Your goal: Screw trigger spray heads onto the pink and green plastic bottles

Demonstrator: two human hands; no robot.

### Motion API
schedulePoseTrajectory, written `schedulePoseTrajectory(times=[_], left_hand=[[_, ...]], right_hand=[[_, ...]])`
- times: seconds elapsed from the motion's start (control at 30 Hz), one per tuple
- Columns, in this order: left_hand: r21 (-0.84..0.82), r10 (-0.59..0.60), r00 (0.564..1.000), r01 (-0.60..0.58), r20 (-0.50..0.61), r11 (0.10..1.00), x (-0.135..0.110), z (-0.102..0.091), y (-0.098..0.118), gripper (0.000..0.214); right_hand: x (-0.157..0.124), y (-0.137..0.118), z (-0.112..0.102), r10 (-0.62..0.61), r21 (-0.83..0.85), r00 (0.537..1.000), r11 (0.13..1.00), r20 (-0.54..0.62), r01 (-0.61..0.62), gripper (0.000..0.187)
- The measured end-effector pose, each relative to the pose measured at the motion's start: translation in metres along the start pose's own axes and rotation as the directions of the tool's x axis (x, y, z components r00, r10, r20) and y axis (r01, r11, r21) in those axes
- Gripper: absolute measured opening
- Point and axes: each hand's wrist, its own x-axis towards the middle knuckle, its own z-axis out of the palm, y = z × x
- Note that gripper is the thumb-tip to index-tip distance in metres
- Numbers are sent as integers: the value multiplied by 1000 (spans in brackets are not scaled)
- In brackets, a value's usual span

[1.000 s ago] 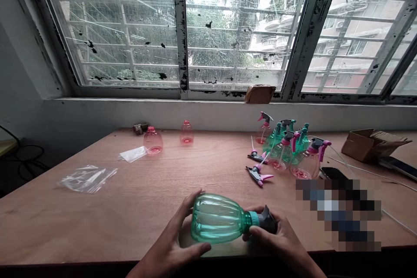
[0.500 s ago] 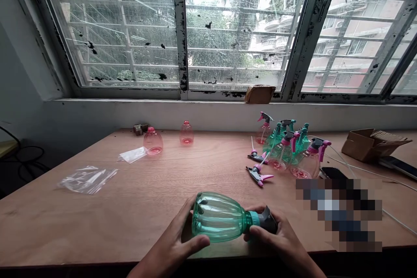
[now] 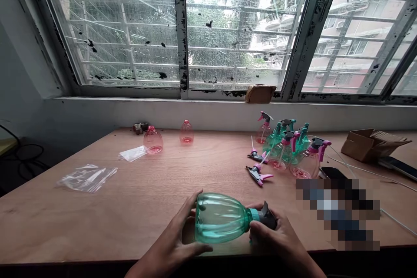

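Note:
A green clear spray bottle (image 3: 221,218) lies sideways in front of me, over the table's near edge, its base to the left. My right hand (image 3: 272,230) is closed around its dark spray head (image 3: 267,216), thumb by the turquoise collar (image 3: 254,214). At the other end, my left hand (image 3: 177,230) cups the base, with fingers behind the upper edge and thumb along the lower edge. A gap shows between its palm and the bottle. The bottle hides some fingertips. Nearby lies a loose pink-and-black spray head (image 3: 258,175), with another spray head (image 3: 257,156) behind it.
Green and pink spray bottles (image 3: 306,163) cluster at the right, near a cardboard box (image 3: 365,145) and cables. Two headless pink bottles, one (image 3: 153,141) and another (image 3: 186,132), stand at the back left. A plastic bag (image 3: 89,178) lies on the wooden table (image 3: 130,217).
The green bottle has shifted slightly right and turned a little about its length. My right thumb has moved at the collar, and the left fingers have shifted up around the base.

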Motion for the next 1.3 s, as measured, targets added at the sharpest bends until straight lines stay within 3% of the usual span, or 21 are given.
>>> schedulePoseTrajectory(times=[0.1, 0.27, 0.43, 0.53, 0.67, 0.83, 1.0, 1.13, 1.2, 1.3], left_hand=[[104, 102, 992, -93, -79, 990, 0, 4, -1, 87], [-149, 0, 998, 10, 68, 989, -3, 1, 7, 118], [-224, -40, 999, 47, 36, 973, -3, -3, 12, 90], [-300, -27, 997, 47, 71, 953, -2, 0, 10, 95], [-94, 62, 998, -63, -6, 994, -2, 3, -1, 98], [153, 188, 980, -176, -64, 972, -5, 5, -7, 103], [206, 229, 972, -213, -53, 955, -8, 8, -1, 98], [158, 178, 981, -165, -76, 974, -6, 6, 2, 100], [102, 115, 992, -109, -53, 989, -4, 5, 2, 99], [73, 60, 998, -58, -27, 996, -3, 5, -3, 98]], right_hand=[[0, -2, 1, 8, 10, 1000, 1000, -16, -8, 38], [-3, 0, 3, -19, -15, 999, 1000, -41, 19, 39], [-6, 8, -1, -137, -86, 990, 987, 24, 138, 42], [-6, 8, -1, -27, 13, 999, 1000, 31, 26, 44], [-4, 3, 3, 96, 67, 995, 993, 15, -97, 46], [-4, -3, 4, 186, 57, 982, 981, 27, -187, 46], [-4, -6, 5, 216, 82, 975, 972, 59, -221, 44], [-4, -11, 3, 254, 113, 964, 959, 73, -261, 48], [-9, -13, -3, 230, 167, 969, 956, 87, -241, 62], [-22, -11, -14, 93, 163, 978, 979, 187, -125, 85]])
